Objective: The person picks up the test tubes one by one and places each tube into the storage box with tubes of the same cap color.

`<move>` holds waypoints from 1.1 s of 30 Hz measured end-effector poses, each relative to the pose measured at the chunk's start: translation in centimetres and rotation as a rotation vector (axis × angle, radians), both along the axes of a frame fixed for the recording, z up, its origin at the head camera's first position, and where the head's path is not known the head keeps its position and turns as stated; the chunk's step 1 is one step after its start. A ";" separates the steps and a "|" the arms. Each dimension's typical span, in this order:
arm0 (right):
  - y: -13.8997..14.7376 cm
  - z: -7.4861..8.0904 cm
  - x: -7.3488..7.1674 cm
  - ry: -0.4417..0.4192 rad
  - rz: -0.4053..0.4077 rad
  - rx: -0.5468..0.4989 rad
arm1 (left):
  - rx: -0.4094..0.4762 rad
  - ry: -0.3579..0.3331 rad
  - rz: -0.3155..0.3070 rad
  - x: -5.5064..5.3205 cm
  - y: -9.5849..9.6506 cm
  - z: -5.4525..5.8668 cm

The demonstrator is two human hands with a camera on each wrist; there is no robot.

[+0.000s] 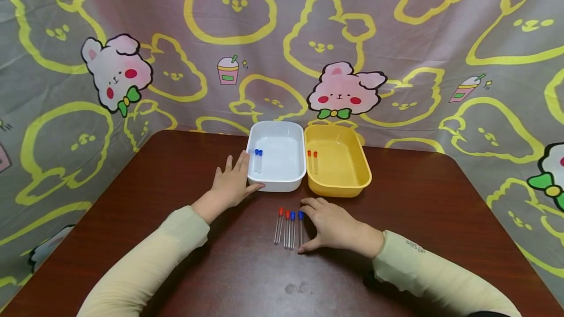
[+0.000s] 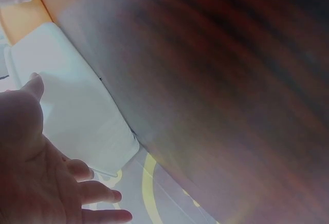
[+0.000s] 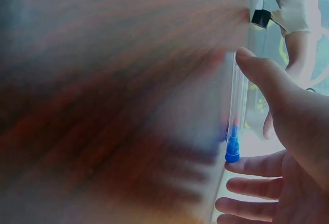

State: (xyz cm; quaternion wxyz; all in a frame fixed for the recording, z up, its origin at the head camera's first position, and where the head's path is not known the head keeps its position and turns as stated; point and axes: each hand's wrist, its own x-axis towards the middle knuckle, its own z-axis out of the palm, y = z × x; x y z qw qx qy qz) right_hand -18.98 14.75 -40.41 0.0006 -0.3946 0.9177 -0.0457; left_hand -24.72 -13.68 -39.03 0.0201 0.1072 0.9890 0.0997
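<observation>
In the head view my left hand [image 1: 231, 182] reaches to the near left of the white tray [image 1: 282, 185], fingers extended and holding nothing. The left wrist view shows the spread fingers of this hand [image 2: 56, 183] beside the tray wall. My right hand [image 1: 330, 224] spans a clear test tube with a blue cap [image 1: 301, 215] on the table. In the right wrist view, the thumb is close to its rounded end and the index fingertip at its blue cap [image 3: 232, 154]. Left of it lie another blue-capped tube [image 1: 293, 231] and two red-capped tubes [image 1: 287, 231].
Two blue-capped tubes [image 1: 258, 160] lie inside the white tray on its left. A yellow tray [image 1: 339, 191] adjoins it, with two red-capped tubes [image 1: 313, 162] along its left side. Behind the dark wooden table [image 1: 246, 278] hangs a patterned curtain [image 1: 264, 53].
</observation>
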 end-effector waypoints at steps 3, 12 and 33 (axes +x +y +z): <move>0.1 0.2 -0.1 0.007 0.006 -0.017 | -0.003 0.003 0.000 -0.1 0.0 -0.1; 0.4 1.7 -0.1 0.029 -0.002 -0.058 | -0.005 0.008 0.003 -0.1 -0.1 -0.2; 0.3 6.0 -0.5 0.012 -0.035 -0.102 | 0.005 0.008 -0.002 -0.1 -0.2 -0.1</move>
